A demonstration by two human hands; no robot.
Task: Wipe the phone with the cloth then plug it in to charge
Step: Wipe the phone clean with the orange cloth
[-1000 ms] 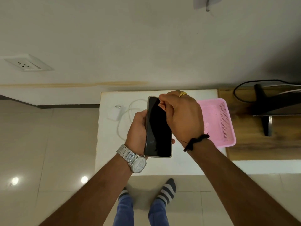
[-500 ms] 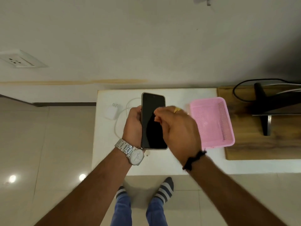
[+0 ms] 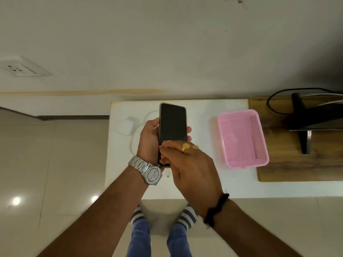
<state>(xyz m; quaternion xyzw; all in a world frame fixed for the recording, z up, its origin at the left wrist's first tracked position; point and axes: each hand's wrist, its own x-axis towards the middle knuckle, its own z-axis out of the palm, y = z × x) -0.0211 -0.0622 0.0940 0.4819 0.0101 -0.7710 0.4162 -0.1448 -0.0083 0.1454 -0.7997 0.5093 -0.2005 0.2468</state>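
My left hand (image 3: 149, 140) grips a black-screened phone (image 3: 173, 123) upright above the white table (image 3: 204, 115), thumb on its left edge and fingertips showing at its right edge. My right hand (image 3: 187, 164) lies over the phone's lower end with bent fingers against the screen. No cloth shows; anything under that hand is hidden. A white charger adapter (image 3: 127, 126) lies on the table to the left, its white cable (image 3: 146, 117) curving behind my left hand. A small white cable end (image 3: 168, 173) lies just below the phone.
An empty pink mesh basket (image 3: 241, 164) sits on the table to the right. Beyond it a wooden board (image 3: 278, 169) carries a black monitor stand (image 3: 300, 123) with dark cables. A white wall socket (image 3: 20, 68) is at the far left.
My right hand has slid down the screen from the phone's top end to its lower end. My left hand has raised the phone slightly away from me.
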